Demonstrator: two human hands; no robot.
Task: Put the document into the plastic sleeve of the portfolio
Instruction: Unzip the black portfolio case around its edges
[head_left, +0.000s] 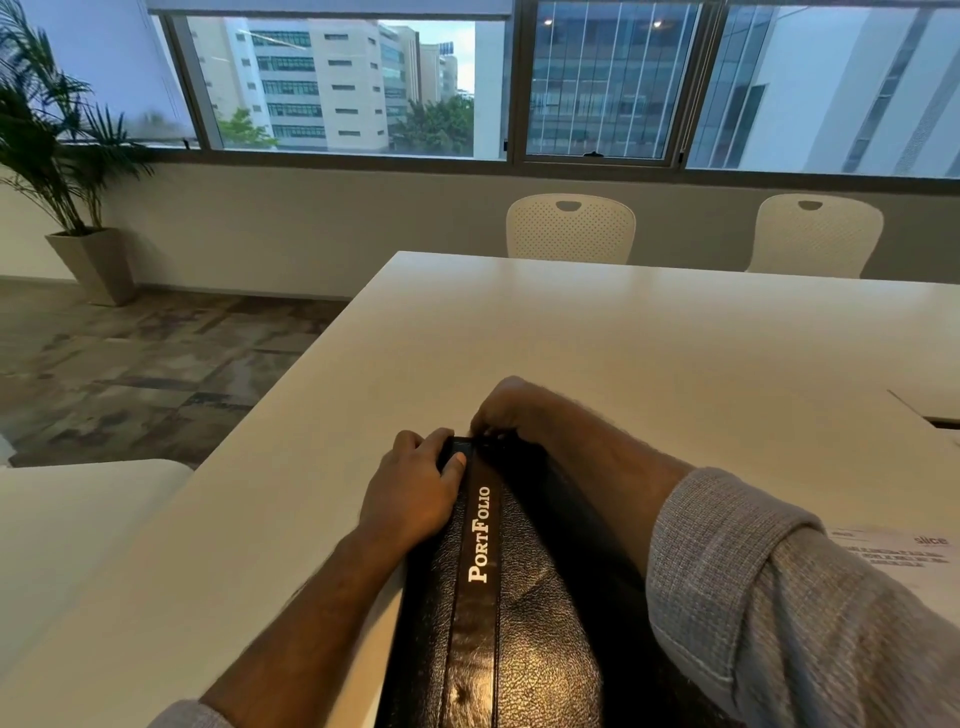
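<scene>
Black portfolio (524, 597) closed, lower centre on worktop (623, 338). Left hand (410, 493) grips its far end; right hand (501, 410) pinches there. Document (898, 558) lower right.

Office meeting room: long white table (623, 332), perforated chairs (570, 228), potted palm (57, 145), tower-block windows (337, 83).

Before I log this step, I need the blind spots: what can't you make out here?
- Portfolio: closed, so its sleeve is hidden; near end cut by the bottom edge.
- Document: mostly behind the right sleeve; print too small.
- Right hand: its grip on the far end is blurred.
- Left hand: fingertips hidden over the corner.
</scene>
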